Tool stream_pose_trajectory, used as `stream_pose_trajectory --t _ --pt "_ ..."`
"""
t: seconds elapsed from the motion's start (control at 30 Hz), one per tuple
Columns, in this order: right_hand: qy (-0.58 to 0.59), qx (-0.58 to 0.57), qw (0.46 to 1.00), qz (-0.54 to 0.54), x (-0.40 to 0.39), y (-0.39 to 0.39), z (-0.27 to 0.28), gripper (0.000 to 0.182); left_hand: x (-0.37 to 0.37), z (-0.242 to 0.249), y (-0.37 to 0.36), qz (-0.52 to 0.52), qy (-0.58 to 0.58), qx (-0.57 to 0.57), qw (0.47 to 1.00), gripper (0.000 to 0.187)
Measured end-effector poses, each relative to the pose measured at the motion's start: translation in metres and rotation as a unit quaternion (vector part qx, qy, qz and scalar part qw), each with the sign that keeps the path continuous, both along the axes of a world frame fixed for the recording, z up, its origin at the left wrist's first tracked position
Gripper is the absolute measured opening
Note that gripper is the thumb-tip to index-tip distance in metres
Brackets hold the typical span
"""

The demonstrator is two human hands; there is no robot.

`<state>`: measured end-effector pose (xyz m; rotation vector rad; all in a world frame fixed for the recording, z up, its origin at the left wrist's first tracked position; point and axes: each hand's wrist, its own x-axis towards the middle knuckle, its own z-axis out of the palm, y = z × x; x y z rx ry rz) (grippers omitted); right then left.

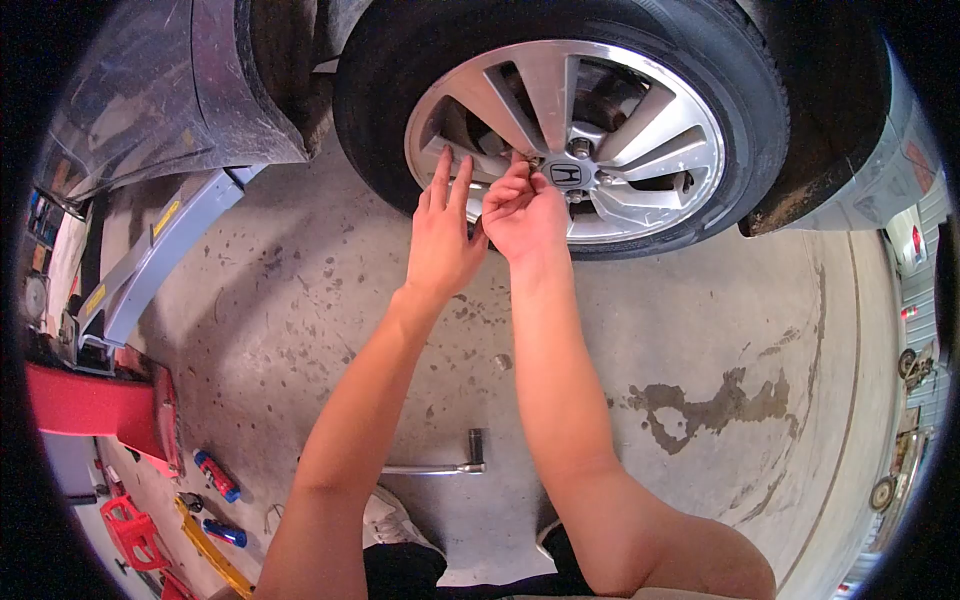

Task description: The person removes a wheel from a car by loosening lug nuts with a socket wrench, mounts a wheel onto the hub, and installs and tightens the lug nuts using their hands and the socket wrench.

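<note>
A silver alloy wheel with a black tire is in front of me, its center cap showing an H emblem. My right hand is closed, thumb and fingers pinching a lug nut on the left side of the hub; the fingers partly cover it. Another lug nut shows above the cap. My left hand is open, its fingers stretched up against the wheel's lower left spokes. On the floor between my arms lies a long-handled socket wrench with a dark socket on its head.
A gray lift arm reaches under the car body at left. Red equipment, a red and blue can, a blue can and a yellow bar lie lower left. A wet stain marks the concrete at right.
</note>
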<state>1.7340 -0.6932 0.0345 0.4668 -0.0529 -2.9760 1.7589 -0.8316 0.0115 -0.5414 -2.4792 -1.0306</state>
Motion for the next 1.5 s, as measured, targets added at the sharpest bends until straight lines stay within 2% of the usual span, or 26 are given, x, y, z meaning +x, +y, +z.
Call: stream_pose_trajectory --t 0.07,0.17,0.3,0.37,0.4,0.47,0.5,0.57,0.7,0.77,0.8,0.93,1.0,1.13,1.23,1.3,1.43,1.5 --pt "-0.038 0.087 0.995 -0.021 0.010 -0.007 0.018 0.041 0.000 -0.001 0.000 -0.006 -0.008 0.005 1.000 0.093" --pt "0.009 0.024 1.000 0.000 -0.003 0.007 -0.009 0.039 0.002 0.000 0.001 -0.002 0.022 0.006 1.000 0.090" --pt "-0.017 0.037 0.999 -0.016 0.000 -0.003 -0.004 0.036 0.000 -0.003 0.002 0.000 0.019 0.003 1.000 0.090" --pt "-0.056 0.114 0.991 -0.041 0.003 -0.002 0.002 0.027 0.001 -0.001 0.000 0.017 0.042 -0.049 0.998 0.088" --pt "-0.057 0.114 0.991 -0.041 0.003 -0.003 0.003 0.027 0.001 -0.002 -0.002 0.017 0.041 -0.049 0.998 0.088" --pt "-0.121 0.180 0.973 -0.082 0.001 -0.007 0.006 0.020 -0.002 -0.004 -0.007 -0.053 0.034 -0.113 0.992 0.090" --pt "-0.120 0.180 0.973 -0.081 0.003 -0.010 0.012 0.020 0.000 -0.002 -0.006 -0.052 0.033 -0.113 0.992 0.090" --pt "-0.138 0.264 0.948 -0.113 0.007 -0.015 0.021 0.017 0.004 0.002 -0.002 0.030 0.042 -0.058 0.997 0.089" --pt "-0.109 0.277 0.947 -0.116 0.006 -0.011 0.009 0.020 0.007 0.007 0.000 0.047 0.006 -0.075 0.996 0.091" --pt "-0.097 0.227 0.966 -0.079 0.006 -0.009 0.003 0.020 0.009 0.006 -0.004 -0.023 0.030 -0.087 0.995 0.090" --pt "-0.108 0.239 0.962 -0.076 0.008 -0.011 0.009 0.022 0.011 0.004 -0.002 0.005 0.061 -0.085 0.994 0.089" --pt "-0.141 0.277 0.945 -0.102 0.004 -0.009 0.013 0.024 0.011 -0.001 0.000 0.062 0.051 -0.059 0.995 0.087" --pt "-0.121 0.274 0.949 -0.095 0.003 -0.005 0.009 0.027 0.005 0.000 -0.008 -0.026 0.049 -0.091 0.994 0.087" --pt "-0.107 0.267 0.956 -0.055 0.006 -0.007 0.008 0.027 0.005 0.001 -0.005 0.006 0.089 -0.104 0.991 0.089" --pt "-0.123 0.299 0.943 -0.083 0.007 -0.008 0.014 0.027 0.003 -0.003 0.001 0.026 0.062 -0.108 0.992 0.093" --pt "-0.093 0.260 0.959 -0.065 0.006 -0.007 0.009 0.028 0.005 -0.003 0.002 -0.015 0.001 -0.047 0.999 0.097" --pt "-0.111 0.231 0.966 -0.026 0.004 -0.005 0.013 0.030 0.003 -0.006 0.001 -0.030 -0.001 -0.039 0.999 0.100" --pt "-0.149 0.296 0.939 -0.085 0.006 -0.012 0.021 0.032 0.003 -0.007 0.001 -0.031 0.005 -0.037 0.999 0.103"
